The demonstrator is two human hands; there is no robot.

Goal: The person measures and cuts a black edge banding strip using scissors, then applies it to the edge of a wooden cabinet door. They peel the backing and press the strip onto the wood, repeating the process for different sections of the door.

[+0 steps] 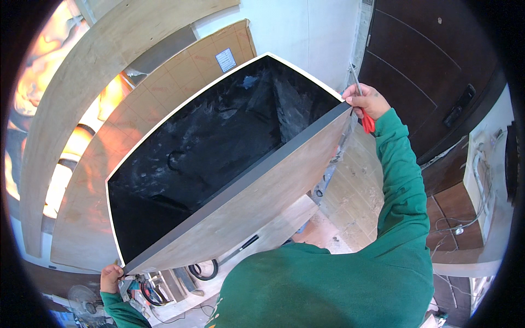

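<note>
A large open wooden box with a black lining stands in front of me. Along its near top edge runs a grey strip, from the lower left corner to the right corner. At the left end of this strip is my left hand, its fingers closed on the strip's end at the corner. My right hand is at the right corner, closed around scissors with red handles. Their blades point up and away, and the fingertips touch the corner by the strip's end.
Behind the box leans a brown board with a white label. A curved wooden panel stands at far left. To the right is a dark door. Tools and a black cable lie below the box; wires hang at right.
</note>
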